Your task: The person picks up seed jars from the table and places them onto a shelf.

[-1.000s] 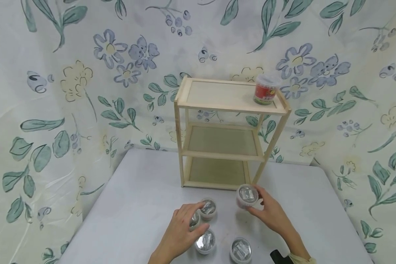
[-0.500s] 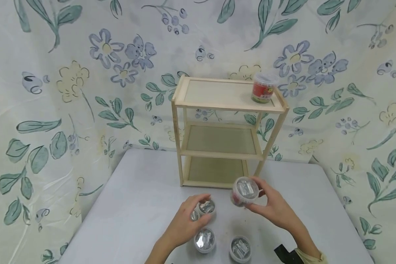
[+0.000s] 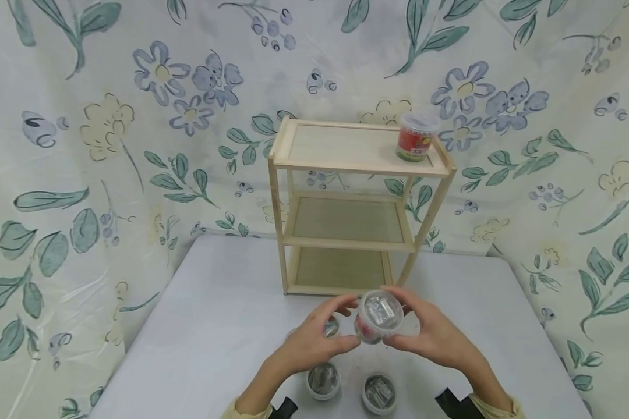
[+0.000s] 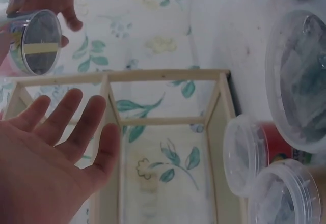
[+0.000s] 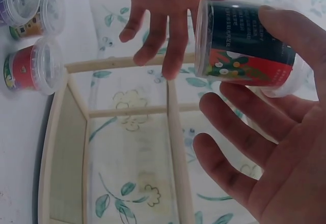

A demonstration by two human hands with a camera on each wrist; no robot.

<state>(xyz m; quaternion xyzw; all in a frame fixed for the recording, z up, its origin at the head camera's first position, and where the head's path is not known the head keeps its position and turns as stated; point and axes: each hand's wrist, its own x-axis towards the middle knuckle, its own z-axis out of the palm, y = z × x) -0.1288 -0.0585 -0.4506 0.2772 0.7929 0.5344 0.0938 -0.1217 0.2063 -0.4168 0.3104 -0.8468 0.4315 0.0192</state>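
A small clear-lidded plastic tub (image 3: 380,311), with a red and dark printed label in the right wrist view, is held between the thumb and fingers of my right hand (image 3: 434,331). It is off the table and tilted, in front of the shelf. My left hand (image 3: 317,336) is just left of it, fingers spread and thumb out. In the left wrist view those fingers (image 4: 94,122) look apart from the tub (image 4: 43,43). Two more tubs stand below on the table, one at left (image 3: 323,379) and one at right (image 3: 380,393). Another tub (image 3: 331,327) is partly hidden behind my left hand.
A three-level wooden shelf (image 3: 340,169) stands behind the hands. On its top board, at the right end, sits a red-labelled tub (image 3: 415,141). The white table (image 3: 215,326) meets a floral cloth backdrop (image 3: 110,233).
My right hand has lifted the tub and brought it slightly left, tilting it. My left hand has moved right, from over the standing tubs to beside the held one.
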